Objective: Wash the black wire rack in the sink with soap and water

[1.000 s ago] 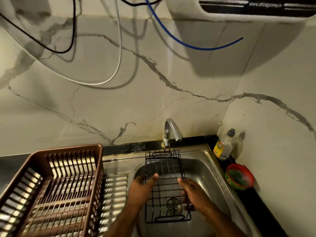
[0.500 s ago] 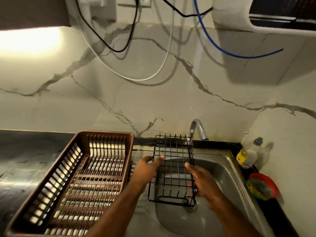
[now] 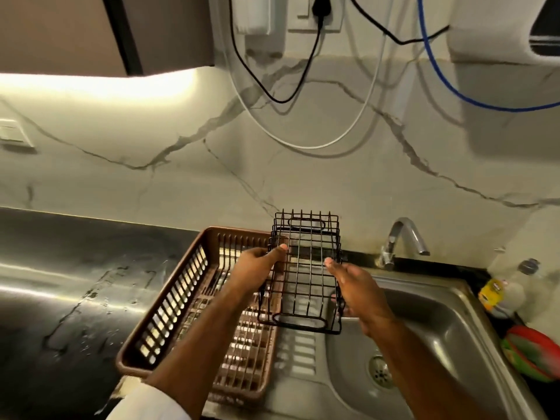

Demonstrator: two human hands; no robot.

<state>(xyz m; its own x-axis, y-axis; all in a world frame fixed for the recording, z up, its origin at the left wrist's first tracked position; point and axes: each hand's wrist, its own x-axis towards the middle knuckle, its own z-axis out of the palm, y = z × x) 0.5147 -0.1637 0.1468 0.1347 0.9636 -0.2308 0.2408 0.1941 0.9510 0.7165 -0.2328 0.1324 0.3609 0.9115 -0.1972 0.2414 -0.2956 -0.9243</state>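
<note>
The black wire rack (image 3: 304, 274) hangs in the air above the seam between the brown dish drainer and the steel sink (image 3: 436, 325). My left hand (image 3: 257, 268) grips its left side with the thumb on the top wire. My right hand (image 3: 354, 286) holds its right side, fingers wrapped round the edge. The rack is tilted, its far end raised toward the wall. A clear soap bottle (image 3: 506, 289) with a yellow label stands at the sink's far right corner. No water runs from the chrome tap (image 3: 403, 237).
A brown plastic dish drainer (image 3: 181, 310) sits left of the sink on the wet black counter (image 3: 69, 286). A red and green bowl (image 3: 533, 353) lies at the right. Black, white and blue cables (image 3: 303, 101) hang down the marble wall behind.
Both hands lifted the rack out of the sink basin and carried it left and up, over the drainer's right edge. The view swung left with it.
</note>
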